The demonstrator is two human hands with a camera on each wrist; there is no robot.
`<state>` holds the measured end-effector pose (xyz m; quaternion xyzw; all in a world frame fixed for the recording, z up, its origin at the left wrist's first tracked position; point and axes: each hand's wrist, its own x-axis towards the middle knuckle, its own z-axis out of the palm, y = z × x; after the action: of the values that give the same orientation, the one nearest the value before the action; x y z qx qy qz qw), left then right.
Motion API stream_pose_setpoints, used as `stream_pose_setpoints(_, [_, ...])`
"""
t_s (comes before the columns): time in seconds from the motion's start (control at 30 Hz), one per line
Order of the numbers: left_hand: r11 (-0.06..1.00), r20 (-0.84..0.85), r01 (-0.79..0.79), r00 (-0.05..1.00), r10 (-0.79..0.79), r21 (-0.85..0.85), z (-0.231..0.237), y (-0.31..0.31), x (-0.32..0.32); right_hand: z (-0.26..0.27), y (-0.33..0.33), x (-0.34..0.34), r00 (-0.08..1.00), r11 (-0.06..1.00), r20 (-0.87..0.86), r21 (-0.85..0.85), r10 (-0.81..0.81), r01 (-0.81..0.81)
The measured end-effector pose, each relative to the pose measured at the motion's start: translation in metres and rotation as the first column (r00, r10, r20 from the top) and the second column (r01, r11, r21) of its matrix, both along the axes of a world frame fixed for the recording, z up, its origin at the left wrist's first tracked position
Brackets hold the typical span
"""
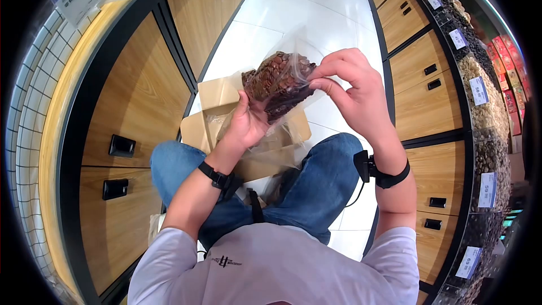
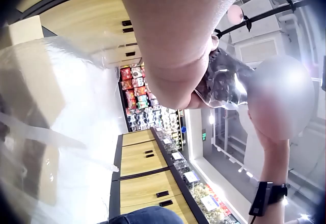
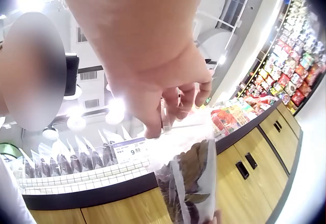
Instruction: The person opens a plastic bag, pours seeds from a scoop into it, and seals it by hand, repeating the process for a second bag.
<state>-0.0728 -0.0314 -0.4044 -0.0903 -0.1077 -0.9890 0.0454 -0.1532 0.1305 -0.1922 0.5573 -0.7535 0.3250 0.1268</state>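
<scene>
A clear plastic bag of flat reddish-brown pieces (image 1: 276,73) is held up in front of the person, tilted, above an open cardboard box (image 1: 217,92). My left hand (image 1: 249,126) holds the bag from its lower left side, thumb upright and the other fingers hidden behind it. At the bag's right edge, my right hand (image 1: 353,87) pinches the plastic between thumb and forefinger. From the right wrist, the bag (image 3: 191,175) hangs below the right hand (image 3: 153,89), its upper plastic pale and glaring. Crumpled clear plastic (image 1: 279,141) lies in the box.
The person sits low, jeans-covered knees (image 1: 333,164) on both sides of the box. Wooden cabinets (image 1: 127,101) line the left, and more cabinets (image 1: 432,99) with bulk goods and price tags (image 1: 479,91) on top line the right. White floor tiles (image 1: 259,11) run between them.
</scene>
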Motion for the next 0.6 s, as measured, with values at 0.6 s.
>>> stream_pose_setpoints(0.6, [0.765,0.073,0.232,0.969,-0.236,-0.601,0.015,-0.101,0.036,-0.043,-0.023,-0.026,0.972,0.873,0.164,-0.482,0.167,-0.069])
